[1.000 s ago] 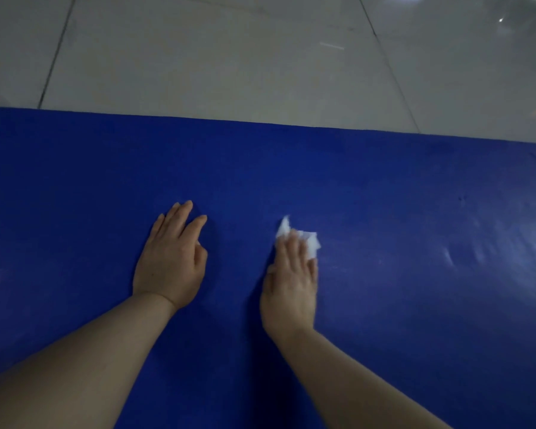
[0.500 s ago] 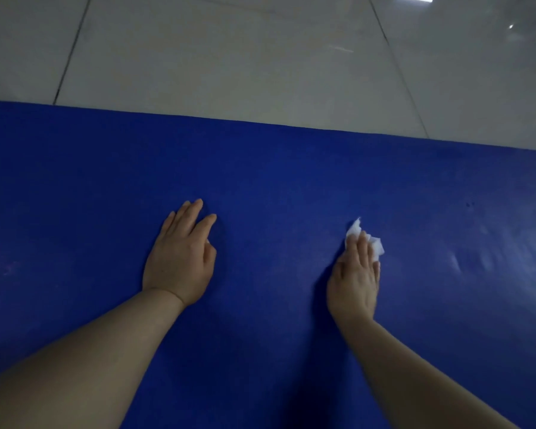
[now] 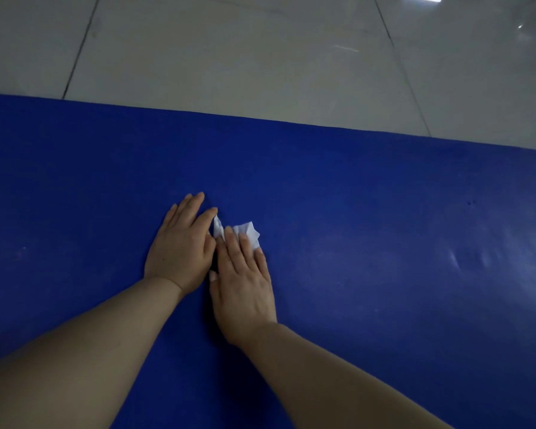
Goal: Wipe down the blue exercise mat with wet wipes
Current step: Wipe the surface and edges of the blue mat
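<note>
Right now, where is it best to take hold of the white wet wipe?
Probably its crumpled free edge, from the far right side: it sticks out past the right hand fingers pressing it flat on the blue mat; the left hand blocks the left.

Single head view, worn high, tilted forward and down, close over the blue mat; tiled floor is seen beyond toward 12 o'clock. No second view is given.

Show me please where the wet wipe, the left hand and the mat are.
wet wipe (image 3: 248, 233): head view, white part beyond the fingers.
left hand (image 3: 180, 253): head view, back of hand.
blue mat (image 3: 384, 243): head view, bare surface.
</note>
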`<state>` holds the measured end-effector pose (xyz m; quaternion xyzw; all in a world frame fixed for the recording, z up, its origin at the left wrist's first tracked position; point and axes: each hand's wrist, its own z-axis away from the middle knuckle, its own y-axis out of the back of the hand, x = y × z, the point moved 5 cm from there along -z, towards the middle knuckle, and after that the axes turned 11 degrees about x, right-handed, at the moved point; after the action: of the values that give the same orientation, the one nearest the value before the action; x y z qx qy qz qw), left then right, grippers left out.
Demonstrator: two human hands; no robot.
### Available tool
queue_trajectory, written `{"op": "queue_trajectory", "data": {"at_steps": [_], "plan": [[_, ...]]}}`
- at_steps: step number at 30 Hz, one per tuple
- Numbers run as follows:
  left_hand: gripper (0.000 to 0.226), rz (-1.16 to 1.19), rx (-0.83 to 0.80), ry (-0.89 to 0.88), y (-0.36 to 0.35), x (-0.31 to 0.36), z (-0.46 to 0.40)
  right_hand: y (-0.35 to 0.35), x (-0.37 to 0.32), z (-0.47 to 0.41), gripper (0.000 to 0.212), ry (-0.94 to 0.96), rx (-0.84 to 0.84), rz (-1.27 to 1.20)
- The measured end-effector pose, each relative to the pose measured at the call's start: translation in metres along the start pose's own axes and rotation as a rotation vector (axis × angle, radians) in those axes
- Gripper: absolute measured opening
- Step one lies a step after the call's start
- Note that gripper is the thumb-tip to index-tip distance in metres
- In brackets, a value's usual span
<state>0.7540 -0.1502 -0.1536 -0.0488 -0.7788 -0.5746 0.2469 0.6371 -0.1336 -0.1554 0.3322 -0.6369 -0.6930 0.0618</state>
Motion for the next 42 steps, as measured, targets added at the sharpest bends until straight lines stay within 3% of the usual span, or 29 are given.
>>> {"op": "queue_trajectory", "data": {"at_steps": [6, 12, 15, 17, 19, 22, 25, 28, 31, 34, 36, 39, 42], "plan": [[0.045, -0.057, -0.043, -0.018, 0.018, 0.017, 0.061, 0.014, 0.027, 0.003, 0.059, -0.060, 0.057, -0.004], [0.055, -0.147, -0.177, -0.067, 0.021, 0.020, 0.111, 0.065, 0.140, 0.054, 0.055, -0.626, 0.237, 0.127], [0.058, -0.155, -0.170, -0.072, 0.019, 0.020, 0.108, 0.064, 0.144, 0.067, 0.054, -0.794, 0.259, 0.126], [0.059, -0.166, -0.185, -0.076, 0.018, 0.020, 0.108, 0.052, 0.119, 0.061, 0.055, -0.738, 0.260, 0.109], [0.059, -0.175, -0.189, -0.080, 0.019, 0.019, 0.107, 0.035, 0.077, 0.054, 0.056, -0.549, 0.238, 0.063], [0.057, -0.183, -0.189, -0.088, 0.020, 0.021, 0.105, 0.009, 0.013, 0.051, 0.057, -0.206, 0.074, -0.025], [0.057, -0.184, -0.198, -0.091, 0.019, 0.020, 0.105, 0.006, 0.000, 0.056, 0.064, -0.021, -0.001, -0.032], [0.058, -0.175, -0.190, -0.098, 0.018, 0.019, 0.106, 0.034, 0.047, 0.054, 0.066, -0.114, 0.141, 0.020], [0.058, -0.171, -0.184, -0.092, 0.017, 0.018, 0.107, 0.070, 0.126, 0.064, 0.062, -0.480, 0.301, 0.103], [0.059, -0.163, -0.180, -0.082, 0.017, 0.018, 0.108, 0.077, 0.163, 0.080, 0.054, -0.772, 0.259, 0.097], [0.059, -0.162, -0.175, -0.082, 0.017, 0.018, 0.107, 0.069, 0.146, 0.078, 0.057, -0.728, 0.250, 0.115], [0.059, -0.158, -0.179, -0.082, 0.018, 0.019, 0.107, 0.048, 0.087, 0.064, 0.066, -0.460, 0.247, 0.112], [0.057, -0.156, -0.184, -0.091, 0.019, 0.020, 0.106, 0.017, 0.020, 0.064, 0.063, -0.179, 0.109, 0.033]]}}
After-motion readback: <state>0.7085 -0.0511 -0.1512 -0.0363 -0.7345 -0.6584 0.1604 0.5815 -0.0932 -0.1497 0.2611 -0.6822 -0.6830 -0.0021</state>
